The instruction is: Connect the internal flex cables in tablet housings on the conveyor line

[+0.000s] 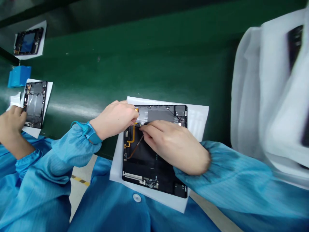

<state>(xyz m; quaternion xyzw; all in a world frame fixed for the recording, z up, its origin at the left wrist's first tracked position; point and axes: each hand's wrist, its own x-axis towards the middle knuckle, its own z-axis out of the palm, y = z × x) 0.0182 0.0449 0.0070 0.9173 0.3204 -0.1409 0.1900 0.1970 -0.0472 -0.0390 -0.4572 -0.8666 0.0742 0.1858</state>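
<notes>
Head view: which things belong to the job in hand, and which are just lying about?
In hand: opened black tablet on white paper sheet, orange flex cable, left hand and right hand near its top edge.
Lying about: co-worker's grey opened tablet, far dark tablet, blue block, white translucent bags.

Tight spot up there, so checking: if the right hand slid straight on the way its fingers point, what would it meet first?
Probably the left hand: the right hand points left across the open tablet, and the two are nearly touching; depth is unclear.
</notes>
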